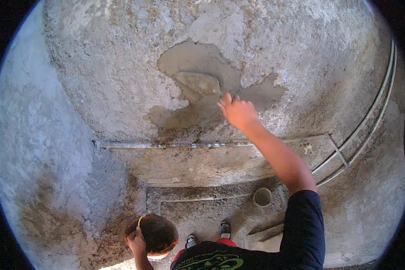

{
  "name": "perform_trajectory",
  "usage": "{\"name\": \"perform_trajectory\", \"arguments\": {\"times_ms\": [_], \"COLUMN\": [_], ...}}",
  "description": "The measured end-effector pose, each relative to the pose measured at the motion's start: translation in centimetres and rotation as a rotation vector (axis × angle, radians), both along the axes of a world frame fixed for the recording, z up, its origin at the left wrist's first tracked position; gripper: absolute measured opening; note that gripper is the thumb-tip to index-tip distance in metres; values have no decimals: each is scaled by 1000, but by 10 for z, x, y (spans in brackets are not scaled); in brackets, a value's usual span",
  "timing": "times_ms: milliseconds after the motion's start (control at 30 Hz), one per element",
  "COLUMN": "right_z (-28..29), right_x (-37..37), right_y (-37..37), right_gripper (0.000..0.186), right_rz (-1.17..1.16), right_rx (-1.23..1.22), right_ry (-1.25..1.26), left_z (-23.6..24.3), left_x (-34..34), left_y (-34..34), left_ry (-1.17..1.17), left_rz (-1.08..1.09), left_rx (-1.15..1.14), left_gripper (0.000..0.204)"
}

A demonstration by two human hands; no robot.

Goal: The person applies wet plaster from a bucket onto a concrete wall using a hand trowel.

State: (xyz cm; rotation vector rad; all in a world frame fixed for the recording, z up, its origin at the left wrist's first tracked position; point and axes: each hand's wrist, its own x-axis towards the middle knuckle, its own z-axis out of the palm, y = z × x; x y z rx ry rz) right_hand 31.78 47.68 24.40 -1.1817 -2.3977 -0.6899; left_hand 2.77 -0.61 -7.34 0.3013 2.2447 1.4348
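Observation:
With my right arm stretched out, my right hand [239,112] is closed round the handle of a trowel [198,83]. The trowel's broad, mortar-smeared blade lies against the wall, over a patch of damp grey mortar [195,56]. More wet mortar spreads below and to the right of the blade. Low on the left, my left hand [137,243] grips the rim of an orange bucket [160,256]. A thin yellow strip [140,221] sticks up beside its thumb; whether that is the bucket's handle I cannot tell. The bucket's inside looks dark, and its contents are hard to make out.
A thin pipe [175,146] runs across the rough wall [117,67] below the mortar. Two curved pipes [374,118] joined by a crosspiece rise at the right. On the floor stand a small round container [262,197] and long narrow pieces [267,233] near my feet.

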Motion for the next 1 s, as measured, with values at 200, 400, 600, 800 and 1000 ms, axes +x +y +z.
{"name": "perform_trajectory", "arguments": {"times_ms": [200, 400, 600, 800, 1000], "right_z": [-16, -94, -262, -298, -104], "right_x": [-4, -31, -25, -9, 27], "right_y": [10, -6, -25, -126, -15], "right_gripper": [42, 36, 36, 36, 36], "right_rz": [-114, -158, -196, -110, 55], "right_rx": [-92, -158, -298, -638, -102], "right_ry": [350, 833, 1021, 818, 731], "left_z": [20, 54, 57, 20, -27], "left_x": [-6, 21, 32, 17, 5], "left_y": [6, 17, 12, -22, -45], "left_ry": [-148, -253, -246, -161, -189], "left_rz": [-14, 93, 62, 65, -69], "left_rx": [141, 156, 202, 234, -74], "left_gripper": [45, 23, 23, 18, 16]}}
